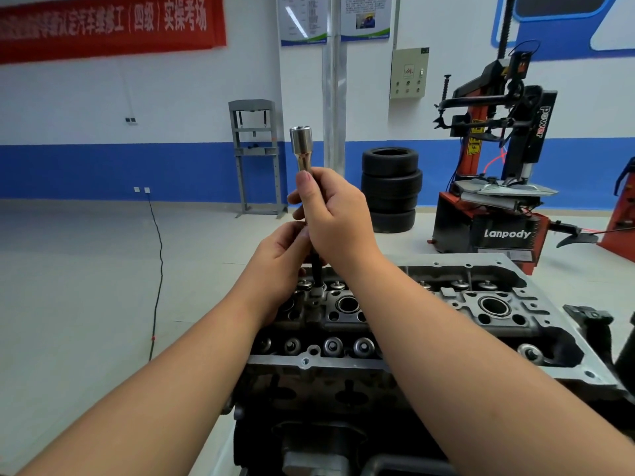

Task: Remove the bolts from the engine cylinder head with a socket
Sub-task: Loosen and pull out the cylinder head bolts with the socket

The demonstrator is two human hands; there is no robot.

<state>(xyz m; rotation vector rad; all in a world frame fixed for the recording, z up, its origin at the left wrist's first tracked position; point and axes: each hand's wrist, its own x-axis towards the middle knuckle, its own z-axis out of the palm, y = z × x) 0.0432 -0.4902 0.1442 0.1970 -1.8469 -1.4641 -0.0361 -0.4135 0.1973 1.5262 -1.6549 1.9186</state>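
A grey engine cylinder head [446, 304] lies in front of me, with valve springs and round bores showing. A long socket extension [301, 149] stands upright over its left part, its chrome end on top and its dark lower end [318, 286] down at the head. My right hand [335, 214] grips the shaft in the middle, thumb along it. My left hand [278, 266] holds the shaft lower down, just above the head. The bolt under the tool is hidden.
A red and black tyre changer [494, 187] stands behind the engine on the right. A stack of tyres [391, 188] sits behind my hands. A grey press frame [256, 156] stands by the wall. A black cable [158, 269] runs across the floor on the left.
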